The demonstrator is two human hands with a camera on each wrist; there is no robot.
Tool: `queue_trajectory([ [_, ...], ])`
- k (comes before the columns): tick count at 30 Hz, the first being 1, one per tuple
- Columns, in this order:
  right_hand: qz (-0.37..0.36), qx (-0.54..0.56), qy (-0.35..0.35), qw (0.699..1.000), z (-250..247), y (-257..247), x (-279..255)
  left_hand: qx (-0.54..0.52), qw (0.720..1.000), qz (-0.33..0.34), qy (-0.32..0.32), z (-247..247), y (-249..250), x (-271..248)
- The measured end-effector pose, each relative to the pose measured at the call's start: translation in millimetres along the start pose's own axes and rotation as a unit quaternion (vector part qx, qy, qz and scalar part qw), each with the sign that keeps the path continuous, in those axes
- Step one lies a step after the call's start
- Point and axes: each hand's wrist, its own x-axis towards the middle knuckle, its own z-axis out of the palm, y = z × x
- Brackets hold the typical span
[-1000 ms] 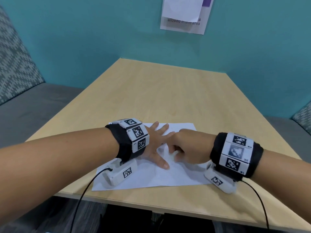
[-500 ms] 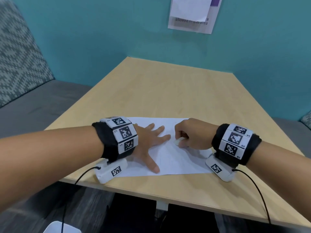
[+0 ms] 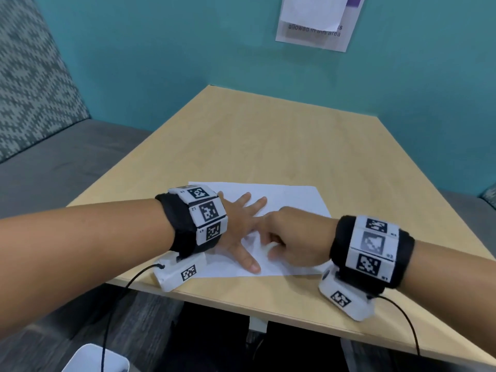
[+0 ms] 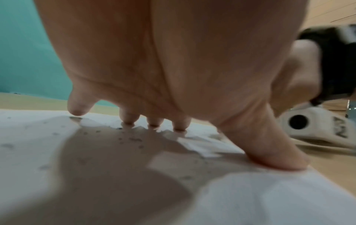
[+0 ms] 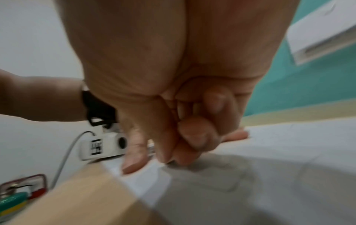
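A white sheet of paper (image 3: 290,200) lies near the front edge of a light wooden table (image 3: 268,143). My left hand (image 3: 239,224) lies flat on the sheet with fingers spread, and its fingertips (image 4: 129,120) press down on the paper (image 4: 269,197). My right hand (image 3: 292,237) is curled just right of it, its fingertips (image 5: 183,156) bunched and touching the paper (image 5: 289,152). A small white piece (image 3: 270,246) shows under the right hand's fingers, which seem to pinch it; what it is stays unclear. Grey crumbs (image 4: 133,139) are scattered on the sheet.
The table runs back to a teal wall with a notice (image 3: 316,22) on it. A grey bench with a patterned cushion (image 3: 32,89) stands on the left. Both wrists carry tagged bands and white camera modules (image 3: 346,296) with cables. A white object (image 3: 96,358) lies on the floor below.
The right hand pulled away to the right of the left hand half a second ago and is now back beside its fingers. The left hand has stayed flat on the paper.
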Motion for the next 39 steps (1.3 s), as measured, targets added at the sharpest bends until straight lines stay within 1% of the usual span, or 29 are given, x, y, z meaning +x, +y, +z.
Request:
queue_trajectory([
  [1,-0.005,-0.001,-0.008,1.000,1.2,-2.9,-0.5,0.003,1.000,0.003,0.000,-0.1,-0.1,0.7],
  [2,0.005,-0.011,-0.003,1.000,-1.1,0.0,2.3,0.009,1.000,0.004,-0.002,0.6,-0.4,0.9],
  [4,0.048,-0.023,0.026,0.998,-12.0,11.0,7.0,0.016,1.000,-0.001,-0.004,1.1,-0.4,1.5],
  [5,0.057,-0.022,0.036,0.997,-14.5,14.6,8.0,0.013,1.000,-0.004,-0.004,1.4,-0.5,2.2],
  [7,0.031,-0.009,0.029,0.999,-11.8,8.8,6.8,0.003,1.000,-0.003,-0.003,0.7,-1.6,1.8],
  [9,-0.008,0.011,-0.006,1.000,-3.6,-4.6,2.5,-0.010,1.000,0.007,0.000,1.4,-2.0,2.9],
  [10,-0.012,0.014,-0.016,1.000,-2.3,-6.0,2.0,-0.013,1.000,0.008,0.000,1.8,-2.7,3.8],
  [14,0.046,0.007,0.027,0.999,-15.1,13.2,10.6,-0.004,1.000,0.003,0.004,4.5,-4.4,5.2],
  [15,0.044,0.008,0.028,0.999,-14.3,12.3,10.2,-0.006,1.000,0.003,0.004,4.0,-4.4,5.2],
  [18,-0.012,0.024,-0.015,1.000,-3.2,-3.7,3.8,-0.007,1.000,0.010,-0.003,0.6,-1.9,2.7],
  [19,-0.017,0.028,-0.021,0.999,-3.0,-4.1,2.4,-0.007,1.000,0.011,-0.002,-0.1,-1.6,2.7],
  [22,0.044,0.000,0.018,0.999,-14.9,11.8,8.5,0.001,1.000,0.002,-0.002,1.3,-3.8,3.9],
  [23,0.052,-0.006,0.031,0.998,-15.6,15.6,9.0,0.000,1.000,0.000,0.001,2.4,-4.7,4.8],
  [24,0.044,-0.007,0.032,0.999,-14.6,13.8,7.2,-0.002,1.000,-0.001,0.004,3.1,-5.8,5.4],
  [27,-0.008,0.023,-0.022,0.999,2.0,-11.6,-5.5,-0.020,1.000,0.005,0.005,3.7,-4.8,4.0],
  [28,-0.023,0.028,-0.025,0.999,6.2,-14.9,-8.3,-0.021,1.000,0.006,0.008,3.1,-3.8,4.1],
  [31,0.011,-0.001,0.001,1.000,-1.8,4.3,0.0,0.000,1.000,-0.002,0.008,0.7,-2.0,1.8],
  [33,0.027,0.001,0.012,1.000,-5.2,10.2,0.4,0.007,1.000,-0.007,0.011,1.0,-1.3,2.3],
  [37,-0.007,0.030,-0.038,0.999,4.2,-14.4,-14.2,0.001,1.000,-0.004,0.008,1.5,-3.2,5.2],
  [38,-0.008,0.018,-0.031,0.999,2.7,-10.4,-13.5,0.002,1.000,-0.004,0.009,1.6,-3.2,5.7],
  [39,0.006,-0.001,-0.014,1.000,-2.4,-1.4,-9.9,0.005,1.000,-0.005,0.009,1.4,-3.2,5.7],
])
